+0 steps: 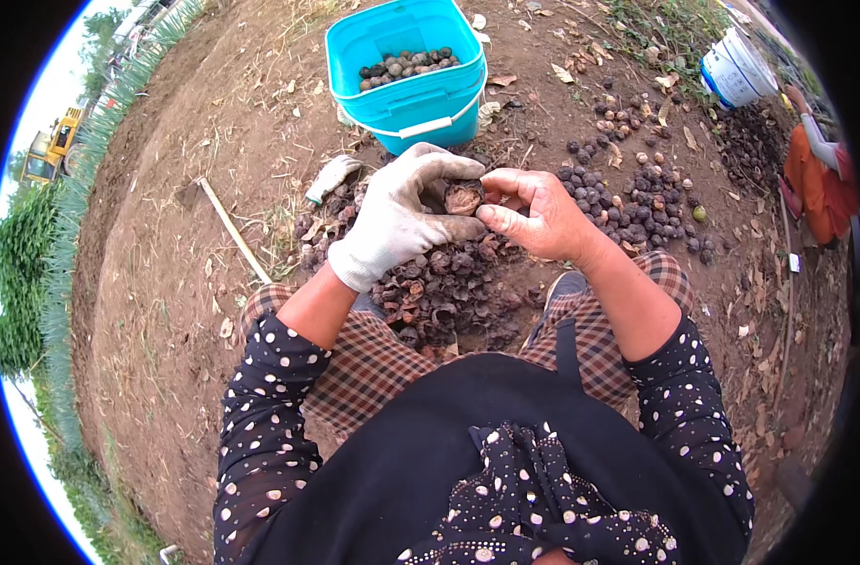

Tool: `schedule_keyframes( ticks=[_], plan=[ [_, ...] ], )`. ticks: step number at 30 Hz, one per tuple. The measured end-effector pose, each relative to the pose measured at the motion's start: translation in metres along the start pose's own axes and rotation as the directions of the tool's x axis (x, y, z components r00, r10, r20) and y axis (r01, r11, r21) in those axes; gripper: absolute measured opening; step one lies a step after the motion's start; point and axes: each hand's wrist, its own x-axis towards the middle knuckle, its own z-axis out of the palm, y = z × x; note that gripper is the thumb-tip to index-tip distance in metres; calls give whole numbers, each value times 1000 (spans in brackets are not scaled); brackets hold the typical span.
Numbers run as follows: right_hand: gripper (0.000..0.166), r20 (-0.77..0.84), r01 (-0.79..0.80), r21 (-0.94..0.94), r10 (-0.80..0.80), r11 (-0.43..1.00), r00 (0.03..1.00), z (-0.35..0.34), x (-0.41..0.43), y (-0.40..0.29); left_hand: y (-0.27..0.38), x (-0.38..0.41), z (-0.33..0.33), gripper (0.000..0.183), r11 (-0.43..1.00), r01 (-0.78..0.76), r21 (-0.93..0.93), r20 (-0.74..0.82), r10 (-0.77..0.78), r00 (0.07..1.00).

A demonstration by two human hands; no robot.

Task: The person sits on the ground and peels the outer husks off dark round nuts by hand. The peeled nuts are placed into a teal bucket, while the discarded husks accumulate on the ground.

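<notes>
My left hand [409, 212], in a white knit glove with soiled fingertips, holds a walnut [464, 198] whose dark husk is partly off. From the other side my bare right hand [536, 212] pinches the same nut between thumb and forefinger. Under both hands, between my knees, lies a heap of dark walnut husks [444, 296]. Just beyond them stands a turquoise plastic bucket [409, 106] with walnuts [409, 65] inside and its white-gripped handle hanging at the front. To the right, dark, unhusked walnuts [642, 205] are spread on the soil, with paler ones among them.
A white glove [333, 176] lies left of the bucket. Further left a wooden-handled tool [233, 229] rests on the soil. At the upper right are a white bucket [739, 70] and another person [818, 169] in orange and red. A yellow machine [52, 145] stands far left, beyond plants.
</notes>
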Motion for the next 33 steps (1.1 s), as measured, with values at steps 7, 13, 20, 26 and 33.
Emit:
schedule_keyframes(
  ticks=[7,13,20,26,33],
  plan=[
    [21,-12,-20,-79,19,997,1000,12,3,8,-9,1,5,50,970,-135,203,100,117,988],
    [22,-70,-41,-116,33,992,997,16,3,13,-16,2,15,49,971,-188,149,85,177,981],
    [12,-177,107,-228,-150,968,973,6,0,9,-3,1,11,48,814,341,-470,202,-277,939],
    [4,-198,197,-523,-343,829,918,3,0,-3,-7,-1,9,51,600,471,-647,326,-340,882],
    [10,-370,-131,-747,-243,651,897,-47,11,17,-8,-5,-3,54,701,291,-651,301,-113,947]
  ],
)
